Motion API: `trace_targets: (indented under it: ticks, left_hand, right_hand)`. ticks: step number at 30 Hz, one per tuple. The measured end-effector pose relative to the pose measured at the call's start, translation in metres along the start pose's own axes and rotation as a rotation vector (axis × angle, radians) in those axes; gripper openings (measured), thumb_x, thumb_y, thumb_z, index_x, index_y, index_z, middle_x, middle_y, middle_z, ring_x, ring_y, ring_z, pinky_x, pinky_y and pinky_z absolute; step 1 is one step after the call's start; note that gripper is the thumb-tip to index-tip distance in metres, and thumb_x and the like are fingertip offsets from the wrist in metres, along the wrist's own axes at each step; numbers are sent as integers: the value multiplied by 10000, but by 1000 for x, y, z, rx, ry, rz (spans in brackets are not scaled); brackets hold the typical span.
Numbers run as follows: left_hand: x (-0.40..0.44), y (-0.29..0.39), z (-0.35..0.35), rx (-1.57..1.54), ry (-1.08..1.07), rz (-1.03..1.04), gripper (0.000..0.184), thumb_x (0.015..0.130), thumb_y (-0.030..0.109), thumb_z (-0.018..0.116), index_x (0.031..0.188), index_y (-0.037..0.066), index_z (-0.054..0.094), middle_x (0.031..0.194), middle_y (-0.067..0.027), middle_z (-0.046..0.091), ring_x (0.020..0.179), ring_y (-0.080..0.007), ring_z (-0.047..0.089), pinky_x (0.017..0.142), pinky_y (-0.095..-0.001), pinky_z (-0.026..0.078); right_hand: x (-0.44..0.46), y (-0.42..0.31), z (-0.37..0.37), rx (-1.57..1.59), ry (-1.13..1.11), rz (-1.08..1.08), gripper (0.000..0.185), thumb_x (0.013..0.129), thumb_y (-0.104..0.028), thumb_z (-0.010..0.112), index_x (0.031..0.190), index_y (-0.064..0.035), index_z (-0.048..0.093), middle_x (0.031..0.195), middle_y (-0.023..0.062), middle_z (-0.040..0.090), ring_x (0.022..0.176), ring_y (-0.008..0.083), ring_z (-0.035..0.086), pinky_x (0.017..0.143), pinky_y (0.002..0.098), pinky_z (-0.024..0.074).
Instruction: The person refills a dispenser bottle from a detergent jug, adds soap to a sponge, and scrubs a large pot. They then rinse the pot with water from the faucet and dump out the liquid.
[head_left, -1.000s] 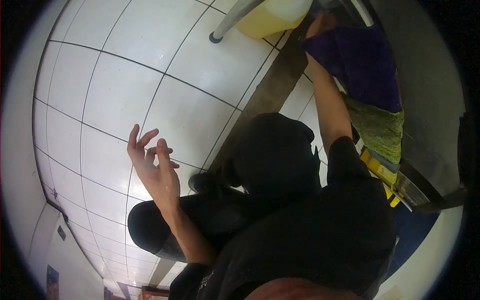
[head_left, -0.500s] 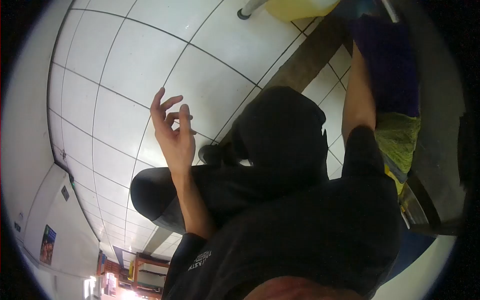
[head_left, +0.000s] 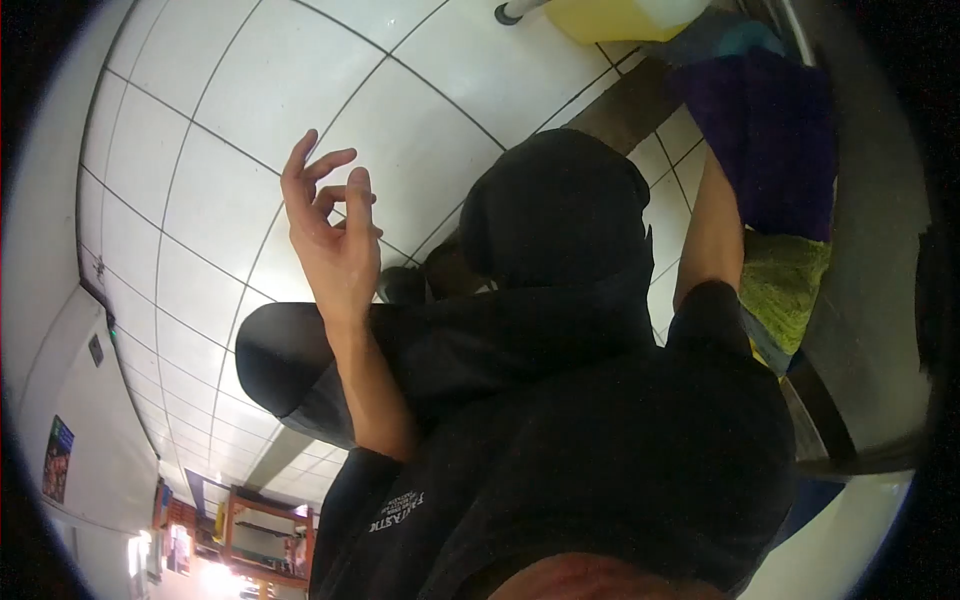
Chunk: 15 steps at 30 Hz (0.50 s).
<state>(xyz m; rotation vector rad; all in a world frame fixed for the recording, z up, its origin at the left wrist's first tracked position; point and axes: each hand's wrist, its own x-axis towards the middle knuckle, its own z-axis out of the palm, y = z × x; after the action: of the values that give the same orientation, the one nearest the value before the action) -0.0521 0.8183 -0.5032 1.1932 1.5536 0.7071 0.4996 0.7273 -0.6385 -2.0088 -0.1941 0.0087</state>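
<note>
My left hand (head_left: 335, 225) is raised over the white tiled floor, its fingers apart and loosely bent, holding nothing. On the right, my forearm (head_left: 712, 235) reaches up behind a purple cloth (head_left: 775, 150), which hides my right hand; whether it holds anything does not show. A green cloth (head_left: 785, 285) hangs just below the purple one, along a dark metal surface (head_left: 870, 300). Something teal (head_left: 748, 38) shows above the purple cloth.
A container with yellow contents (head_left: 625, 18) stands on the floor at the top, beside a metal leg with a dark foot (head_left: 508, 14). My bent knees (head_left: 560, 205) are below. Shelving (head_left: 265, 540) and a wall poster (head_left: 58, 460) appear at lower left.
The view has shifted, showing more shelving at lower left. My right hand, partly visible a second ago, is now hidden behind the purple cloth. My left hand keeps its loose, open pose.
</note>
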Motion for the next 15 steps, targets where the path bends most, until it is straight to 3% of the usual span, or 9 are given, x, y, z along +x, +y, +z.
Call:
trace_targets:
  ticks: [9,15]
  left_hand:
    - [-10,9,-1,-36,23,27,575,1028,186,679,1535,45,448,1269,-130,683,856,-140,673,563,-231,514]
    - [-63,55,-44,-134,36,-68,574,1011,128,681,1519,13,440,1280,-151,681,879,-157,689,576,-254,555]
  right_hand:
    - [-41,-19,-19,-27,62,-37,440,1004,-305,696,1329,-21,606,1164,105,660,986,266,610,877,463,522]
    - [-144,-67,-39,-102,1,22,410,994,-273,724,1295,-9,635,1107,104,687,916,247,641,842,435,531]
